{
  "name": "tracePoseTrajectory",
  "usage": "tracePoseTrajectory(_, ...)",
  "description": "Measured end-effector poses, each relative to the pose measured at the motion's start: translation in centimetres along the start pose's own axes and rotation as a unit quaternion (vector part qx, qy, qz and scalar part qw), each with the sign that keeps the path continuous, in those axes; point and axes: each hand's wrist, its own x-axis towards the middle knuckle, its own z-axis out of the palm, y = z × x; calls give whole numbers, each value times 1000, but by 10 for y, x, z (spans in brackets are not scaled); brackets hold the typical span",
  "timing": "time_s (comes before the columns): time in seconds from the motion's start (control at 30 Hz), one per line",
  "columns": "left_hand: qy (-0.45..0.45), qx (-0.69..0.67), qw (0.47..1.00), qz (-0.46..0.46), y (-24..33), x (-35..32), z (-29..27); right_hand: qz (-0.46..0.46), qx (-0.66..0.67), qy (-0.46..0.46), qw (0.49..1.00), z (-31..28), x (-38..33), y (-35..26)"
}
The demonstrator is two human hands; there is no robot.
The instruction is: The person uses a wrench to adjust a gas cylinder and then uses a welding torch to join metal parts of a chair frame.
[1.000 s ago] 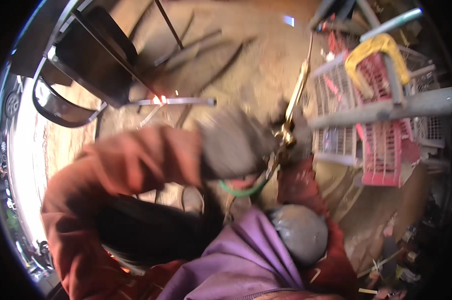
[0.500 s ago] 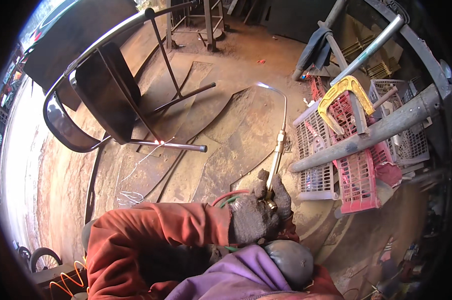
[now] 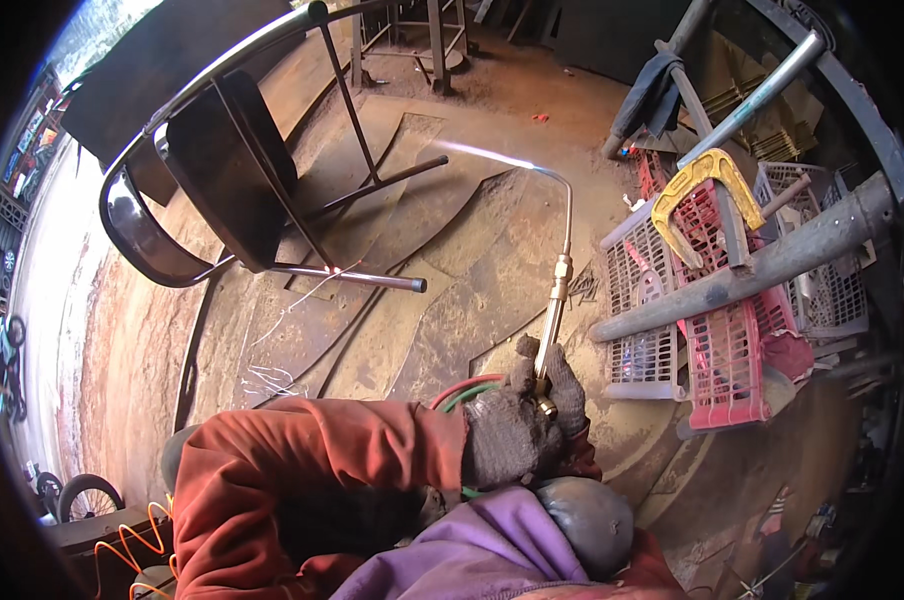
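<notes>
Lit torch [image 3: 553,325] is held upright above the floor [image 3: 452,305]; right hand [image 3: 570,395] grip is closed round its handle, presumably so the flame [image 3: 492,154] is directed away from the sleeves [image 3: 362,440]. Left hand [image 3: 507,440] is placed at the lower end, likely for steadying (fingers hidden, grip can't be told). Chair [image 3: 227,170] is tipped, presumably for leg access; one leg [image 3: 382,280] glows.

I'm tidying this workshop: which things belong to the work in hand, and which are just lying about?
Seemingly in use:
lit torch, at the left hand and right hand
red and green hoses
black-seated chair, its frame glowing at one spot

Apparently lying about:
yellow C-shaped piece
pink crate
grey crate
dark cloth
spoked wheel
</notes>
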Motion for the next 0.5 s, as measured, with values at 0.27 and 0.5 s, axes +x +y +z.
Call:
tracePoseTrajectory(0.27, -87, 949, 285, 102, 61, -9, 57, -9, 88, -1, 996, 0, 5, 0)
tracePoseTrajectory(0.5, -204, 948, 146, 197, 53, -17, 22, -28, 132, -28, 991, 14, 1, -9)
